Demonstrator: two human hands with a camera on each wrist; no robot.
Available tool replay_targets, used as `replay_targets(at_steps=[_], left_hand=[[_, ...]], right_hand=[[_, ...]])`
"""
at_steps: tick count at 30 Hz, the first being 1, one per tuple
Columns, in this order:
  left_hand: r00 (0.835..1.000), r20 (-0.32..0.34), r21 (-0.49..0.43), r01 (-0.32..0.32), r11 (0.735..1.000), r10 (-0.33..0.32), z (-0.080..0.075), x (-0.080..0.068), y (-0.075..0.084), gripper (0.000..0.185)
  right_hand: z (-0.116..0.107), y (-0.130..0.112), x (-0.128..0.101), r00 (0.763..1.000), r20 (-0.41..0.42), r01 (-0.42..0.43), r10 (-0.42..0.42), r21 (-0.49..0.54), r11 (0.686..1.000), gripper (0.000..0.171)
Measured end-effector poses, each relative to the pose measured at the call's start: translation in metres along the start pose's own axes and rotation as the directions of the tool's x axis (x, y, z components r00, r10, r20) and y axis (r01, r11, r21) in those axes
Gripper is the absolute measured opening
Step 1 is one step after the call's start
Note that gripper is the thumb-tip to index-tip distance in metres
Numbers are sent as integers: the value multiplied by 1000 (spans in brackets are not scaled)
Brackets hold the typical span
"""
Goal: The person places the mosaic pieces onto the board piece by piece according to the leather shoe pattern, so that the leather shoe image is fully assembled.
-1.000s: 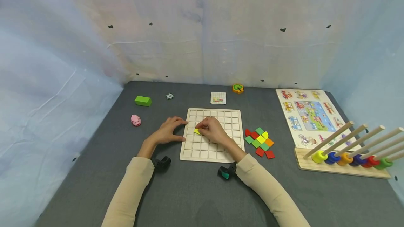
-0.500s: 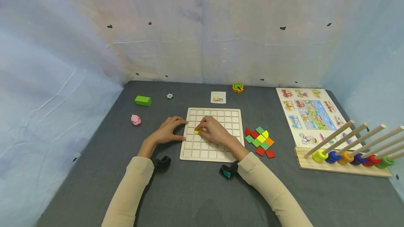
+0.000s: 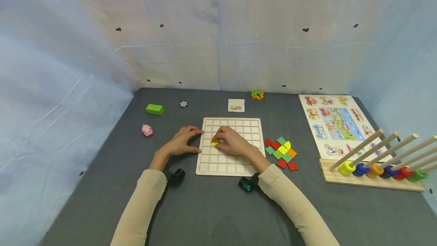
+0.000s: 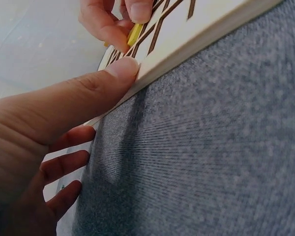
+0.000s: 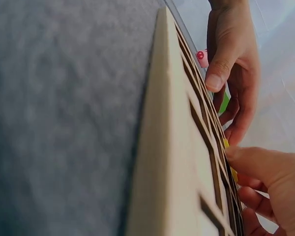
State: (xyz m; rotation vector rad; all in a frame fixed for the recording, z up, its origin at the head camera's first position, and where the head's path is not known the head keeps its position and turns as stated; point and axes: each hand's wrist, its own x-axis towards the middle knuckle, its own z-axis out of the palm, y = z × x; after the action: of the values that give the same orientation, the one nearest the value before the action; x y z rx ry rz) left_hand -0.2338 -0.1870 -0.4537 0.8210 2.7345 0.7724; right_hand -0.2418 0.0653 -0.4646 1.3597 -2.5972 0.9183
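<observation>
A pale wooden grid board [image 3: 222,168] lies flat in the middle of the table. Over its left half my right hand [image 3: 233,142] pinches a small yellow tile [image 3: 214,143] between thumb and fingers, low over the squares. The tile is partly covered by the fingertips; in the left wrist view a yellow edge [image 4: 135,33] shows between them. My left hand [image 3: 181,142] rests at the board's left side, fingers spread. Its thumb [image 4: 122,69] touches the board's rim, and the other fingers lie apart beyond the edge.
Right of the board lie several loose red, green, yellow and orange tiles [image 3: 282,149]. Behind it is a pattern card [image 3: 236,105]. A pink pig [image 3: 147,130] and green block [image 3: 155,109] stand left; a peg stacker [image 3: 372,175] and picture puzzle [image 3: 321,147] are far right.
My right hand has shifted slightly right with the yellow tile, which now shows a curved side in the head view. My left hand has stayed at the board's left edge.
</observation>
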Motion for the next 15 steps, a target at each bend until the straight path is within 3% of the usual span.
replay_targets(at_steps=[8,12,15], left_hand=[[1000,1,43,-2,999,2,1,1,0,72],[1000,5,46,-4,999,4,1,1,1,71],[1000,10,46,-5,999,4,1,1,1,72]], right_hand=[[-9,-4,-4,998,59,10,-8,-32,999,25],[-20,-7,-13,999,49,4,-3,-24,1000,36],[-34,-5,-27,999,26,-25,26,-8,1000,35]])
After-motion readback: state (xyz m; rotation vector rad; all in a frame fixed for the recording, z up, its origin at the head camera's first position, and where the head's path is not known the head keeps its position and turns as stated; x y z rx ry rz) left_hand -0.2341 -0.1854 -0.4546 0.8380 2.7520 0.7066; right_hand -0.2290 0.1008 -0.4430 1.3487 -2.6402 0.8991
